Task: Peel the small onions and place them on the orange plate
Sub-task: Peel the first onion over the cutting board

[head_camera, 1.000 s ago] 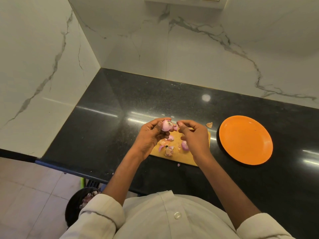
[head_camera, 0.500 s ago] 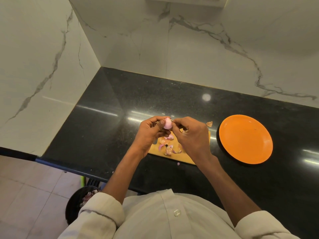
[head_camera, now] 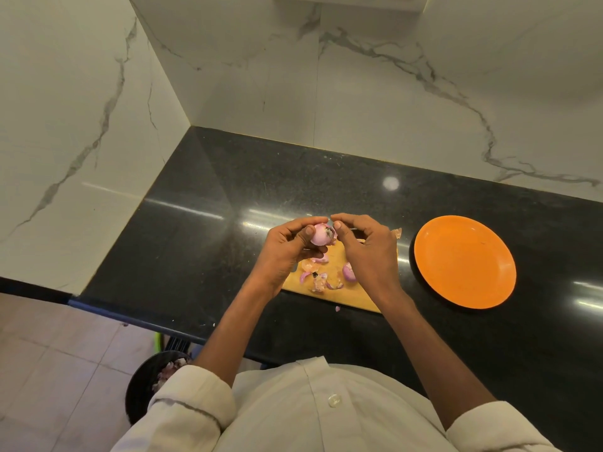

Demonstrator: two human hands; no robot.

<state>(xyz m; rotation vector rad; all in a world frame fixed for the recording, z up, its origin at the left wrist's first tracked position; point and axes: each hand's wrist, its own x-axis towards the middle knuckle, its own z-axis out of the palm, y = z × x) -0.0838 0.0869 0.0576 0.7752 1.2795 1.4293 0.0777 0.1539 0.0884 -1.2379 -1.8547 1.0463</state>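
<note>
left hand [head_camera: 287, 247] grips small onion [head_camera: 321, 234] mid-frame; right hand [head_camera: 365, 246] fingers pinch its skin. peeling underway; next likely strip rest, carry right to orange plate [head_camera: 465, 261].

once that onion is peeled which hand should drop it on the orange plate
Probably the left hand: it already holds the onion in its grip, though the orange plate lies to the right. The right hand is nearer the plate but only pinches at the skin, so using it would mean a handover.
</note>
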